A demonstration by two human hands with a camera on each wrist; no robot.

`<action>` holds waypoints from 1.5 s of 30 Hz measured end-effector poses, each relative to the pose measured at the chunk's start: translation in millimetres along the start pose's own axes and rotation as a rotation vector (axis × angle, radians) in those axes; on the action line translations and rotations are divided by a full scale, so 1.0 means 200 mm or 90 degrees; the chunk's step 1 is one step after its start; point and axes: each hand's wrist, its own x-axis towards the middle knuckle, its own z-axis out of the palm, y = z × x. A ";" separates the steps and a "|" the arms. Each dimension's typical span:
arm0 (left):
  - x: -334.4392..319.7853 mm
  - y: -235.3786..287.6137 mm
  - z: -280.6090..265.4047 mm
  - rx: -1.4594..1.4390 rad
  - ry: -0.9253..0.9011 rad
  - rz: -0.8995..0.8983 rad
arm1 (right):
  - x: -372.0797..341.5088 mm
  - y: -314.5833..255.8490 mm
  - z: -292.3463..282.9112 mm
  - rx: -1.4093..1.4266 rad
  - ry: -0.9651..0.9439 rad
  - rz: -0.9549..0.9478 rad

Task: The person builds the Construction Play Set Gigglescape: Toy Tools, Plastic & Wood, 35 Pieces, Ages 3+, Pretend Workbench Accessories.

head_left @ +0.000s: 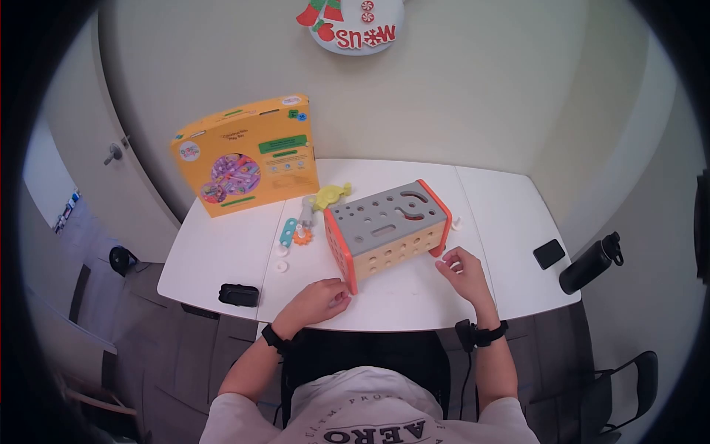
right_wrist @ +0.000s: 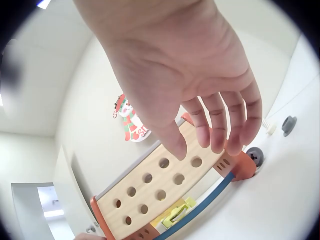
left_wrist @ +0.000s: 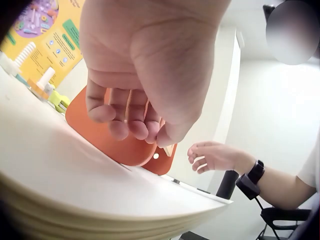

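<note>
On the middle part of a white table [head_left: 414, 314] stands the task's principal object, a toy box [head_left: 399, 255] with a grey, perforated top [head_left: 349, 228], a pale wooden side with round holes and orange end panels [head_left: 342, 259]. The left hand [head_left: 322, 302] lies just beside the near corner of the left panel, its fingers loosely bent, with narrow gaps between them, and clamped on nothing; whether the tips touch the panel cannot be told. The right hand [head_left: 464, 275] is held just beside the right end, its fingers bent and slightly apart, the thumb well separated, and nothing within its grasp. To the left of the box lie a yellow-green piece [head_left: 330, 196], a grey piece [head_left: 308, 209], a teal strip [head_left: 288, 232] and an orange gear [head_left: 302, 235]; to the right, a grey screw [right_wrist: 255, 157] is visible from the right wrist. At far left stands a yellow carton [head_left: 251, 140]; at near left, a black case [head_left: 239, 294]; at right, a black bottle [head_left: 584, 274] beside a flat black device [head_left: 549, 254].
</note>
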 end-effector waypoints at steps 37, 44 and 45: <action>0.44 -0.47 -0.39 0.344 0.245 -0.268 | -0.09 0.09 0.26 -0.223 -0.215 -0.176; 0.72 -0.74 -0.35 0.269 0.146 -0.420 | -0.08 0.16 0.28 -0.239 -0.203 -0.207; 0.73 -0.79 -0.32 0.288 0.158 -0.416 | -0.08 0.16 0.27 -0.240 -0.201 -0.199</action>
